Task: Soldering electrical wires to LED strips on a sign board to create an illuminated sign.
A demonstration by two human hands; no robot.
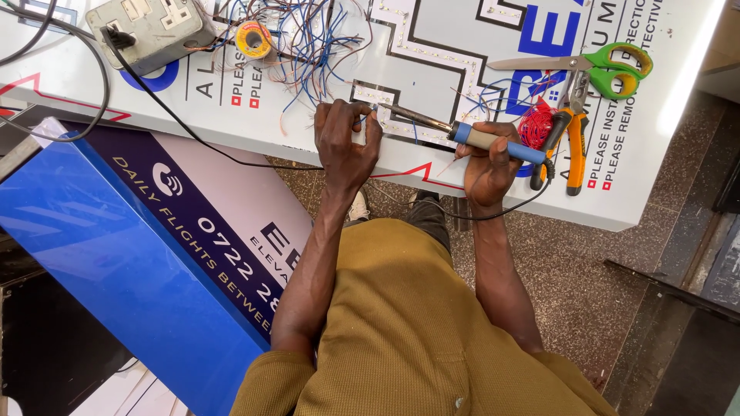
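My right hand (487, 166) grips a soldering iron (493, 143) with a blue and cream handle; its metal tip points left to a small light strip (383, 115) on the white sign panel (308, 115). My left hand (344, 142) rests on the panel right at that spot, fingers pinched on a thin blue wire at the strip. A black cord runs from the iron's handle down and off the panel edge.
Green-handled scissors (593, 65), orange-handled pliers (574, 142) and a red wire bundle (536, 123) lie right of the iron. A solder spool (253, 38), tangled blue wires (316, 46) and a grey socket box (150, 27) sit at the top left. A blue sign box (131, 262) stands lower left.
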